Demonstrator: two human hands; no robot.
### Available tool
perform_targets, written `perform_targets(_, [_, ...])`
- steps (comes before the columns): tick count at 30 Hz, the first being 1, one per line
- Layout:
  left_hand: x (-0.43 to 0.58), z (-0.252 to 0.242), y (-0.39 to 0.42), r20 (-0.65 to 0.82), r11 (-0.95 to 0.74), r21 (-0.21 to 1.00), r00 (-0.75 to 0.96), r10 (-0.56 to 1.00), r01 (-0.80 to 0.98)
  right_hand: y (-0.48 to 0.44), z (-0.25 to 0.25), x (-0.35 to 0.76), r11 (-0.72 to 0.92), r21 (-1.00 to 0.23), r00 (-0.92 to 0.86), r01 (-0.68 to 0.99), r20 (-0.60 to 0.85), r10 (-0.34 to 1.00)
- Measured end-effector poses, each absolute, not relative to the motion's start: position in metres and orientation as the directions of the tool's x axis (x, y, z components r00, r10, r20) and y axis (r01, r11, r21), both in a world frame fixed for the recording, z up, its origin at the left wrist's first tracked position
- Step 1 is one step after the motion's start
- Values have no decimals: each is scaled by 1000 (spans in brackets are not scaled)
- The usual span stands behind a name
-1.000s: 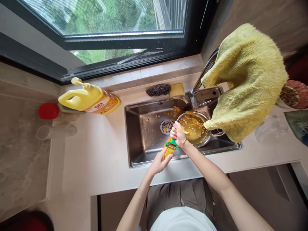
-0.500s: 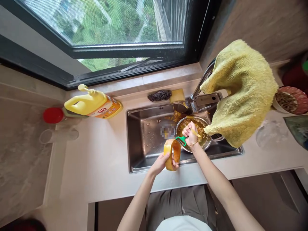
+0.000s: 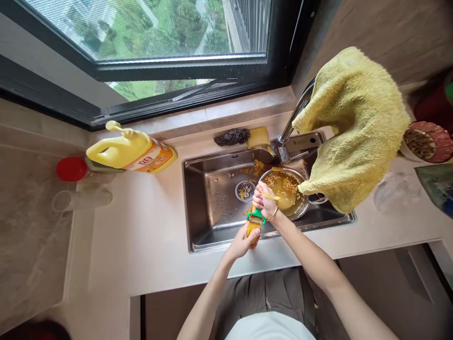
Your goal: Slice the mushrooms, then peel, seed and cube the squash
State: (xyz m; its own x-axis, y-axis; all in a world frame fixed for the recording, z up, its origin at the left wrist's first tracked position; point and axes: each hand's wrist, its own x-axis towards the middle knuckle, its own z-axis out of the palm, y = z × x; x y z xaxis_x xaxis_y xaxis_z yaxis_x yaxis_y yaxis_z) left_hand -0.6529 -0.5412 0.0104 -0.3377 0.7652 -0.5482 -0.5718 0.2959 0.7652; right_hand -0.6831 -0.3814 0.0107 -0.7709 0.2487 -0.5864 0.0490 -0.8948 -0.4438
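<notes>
My left hand [image 3: 242, 241] is closed around a curved piece of pumpkin [image 3: 252, 230] with orange flesh, held over the front rim of the sink. My right hand [image 3: 264, 200] grips a green peeler [image 3: 255, 217], its blade lying against the pumpkin's upper face. A strip of yellow peel [image 3: 271, 196] hangs at the right hand. Just beyond that hand a metal bowl [image 3: 303, 213] of cloudy yellowish water with floating bits stands in the sink [image 3: 201, 208]. My right hand hides part of the pumpkin and the peeler's handle.
Peel scraps [image 3: 259, 166] lie near the drain [image 3: 244, 190]. A yellow towel [image 3: 364, 127] drapes over the faucet [image 3: 283, 148]. Behind the sink sit a steel scourer [image 3: 231, 137] and a yellow sponge [image 3: 258, 137]. A yellow detergent jug [image 3: 132, 152] stands left; a bowl [image 3: 439, 141] is far right.
The right hand brought the peeler left and down onto the pumpkin. The left hand turned the pumpkin, so its open loop no longer shows. The view shifted slightly.
</notes>
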Motion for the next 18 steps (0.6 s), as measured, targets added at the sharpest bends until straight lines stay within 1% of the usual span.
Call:
perform_targets(1, [-652, 13, -543, -546, 284, 767, -353, 760, -576, -373, 3, -685, -881, -473, -742, 31, -601, 297])
perform_targets(2, [-651, 16, -545, -539, 273, 771, -362, 760, -575, -362, -7, -685, -851, -526, -700, 2, -608, 374])
perform_targets(4, [-651, 23, -549, -503, 261, 801, -367, 783, -539, -337, -25, -684, -746, -664, -589, -59, -580, 563])
perform_targets(5, [-652, 26, -550, -481, 263, 821, -367, 796, -506, -325, -32, -682, -693, -717, -543, -74, -554, 631])
perform_targets(7, [-658, 28, -549, -460, 280, 848, -362, 811, -450, -309, -35, -678, -633, -768, -500, -96, -512, 698])
perform_targets(8, [-661, 27, -548, -466, 295, 848, -355, 811, -440, -306, -32, -676, -620, -777, -505, -111, -493, 708])
perform_targets(10, [-668, 22, -545, -487, 311, 833, -338, 806, -458, -311, -17, -674, -629, -764, -552, -147, -464, 693])
perform_targets(11, [-671, 18, -544, -492, 311, 826, -332, 804, -470, -319, -7, -674, -655, -739, -590, -161, -460, 664])
perform_targets(13, [-674, 11, -543, -495, 312, 823, -330, 804, -474, -340, 11, -676, -742, -653, -676, -151, -480, 559])
perform_targets(16, [-671, 4, -548, -510, 334, 815, -314, 800, -474, -373, 26, -679, -852, -521, -770, -58, -519, 370])
perform_targets(18, [-667, 2, -551, -535, 352, 800, -312, 785, -486, -388, 26, -681, -876, -482, -800, -11, -522, 297])
